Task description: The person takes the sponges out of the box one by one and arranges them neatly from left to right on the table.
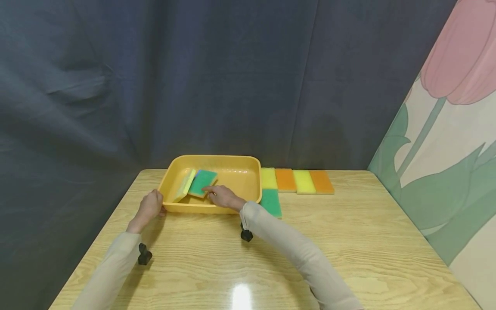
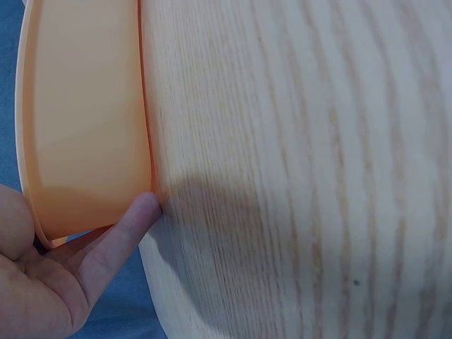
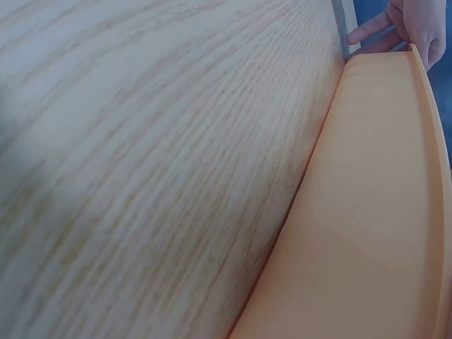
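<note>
A yellow plastic tray stands on the table. My left hand grips its front left corner; in the left wrist view the thumb is at the rim and a finger reaches down the outer wall. Inside, at the left, a yellow sponge leans on its edge beside a sponge with a green scouring face, which lies tilted. My right hand reaches over the front rim, its extended index finger on the green face. The right wrist view shows only the tray's outer wall and my left hand.
Right of the tray, a row of yellow and orange sponges lies along the table's back edge. Another green sponge sits in front of it, against the tray's right side. A dark curtain hangs behind the wooden table.
</note>
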Available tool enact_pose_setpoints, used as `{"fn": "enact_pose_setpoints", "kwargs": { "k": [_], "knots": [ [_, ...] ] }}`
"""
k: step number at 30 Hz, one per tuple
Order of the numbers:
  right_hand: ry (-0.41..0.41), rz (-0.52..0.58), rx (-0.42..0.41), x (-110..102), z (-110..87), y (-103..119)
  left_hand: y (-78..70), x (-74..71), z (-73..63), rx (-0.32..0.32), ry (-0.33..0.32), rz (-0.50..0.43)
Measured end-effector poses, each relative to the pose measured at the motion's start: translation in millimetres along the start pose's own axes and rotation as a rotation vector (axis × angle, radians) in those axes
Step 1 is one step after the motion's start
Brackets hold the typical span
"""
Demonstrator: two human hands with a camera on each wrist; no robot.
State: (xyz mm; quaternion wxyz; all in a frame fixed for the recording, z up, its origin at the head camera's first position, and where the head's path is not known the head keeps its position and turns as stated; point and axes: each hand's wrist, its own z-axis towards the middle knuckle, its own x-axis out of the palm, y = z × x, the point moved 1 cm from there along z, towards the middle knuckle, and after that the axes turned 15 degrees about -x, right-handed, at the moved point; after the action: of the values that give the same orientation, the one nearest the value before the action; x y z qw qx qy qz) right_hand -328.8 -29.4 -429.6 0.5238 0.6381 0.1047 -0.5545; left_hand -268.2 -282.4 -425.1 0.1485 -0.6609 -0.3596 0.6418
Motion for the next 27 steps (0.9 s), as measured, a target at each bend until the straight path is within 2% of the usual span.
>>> {"fn": "enact_pose_setpoints", "kwargs": {
  "k": [16,27],
  "knots": [
    [0.032,0.059,-0.023,0.5,0.7,-0.5,1.2,-1.5,-3.2,0.024,-0.015,0.009],
    [0.051,0.074,-0.042,-1.4,0.7,4.1,4.1,-3.1,-1.6,-0.008,-0.007,0.022]
  ]
}}
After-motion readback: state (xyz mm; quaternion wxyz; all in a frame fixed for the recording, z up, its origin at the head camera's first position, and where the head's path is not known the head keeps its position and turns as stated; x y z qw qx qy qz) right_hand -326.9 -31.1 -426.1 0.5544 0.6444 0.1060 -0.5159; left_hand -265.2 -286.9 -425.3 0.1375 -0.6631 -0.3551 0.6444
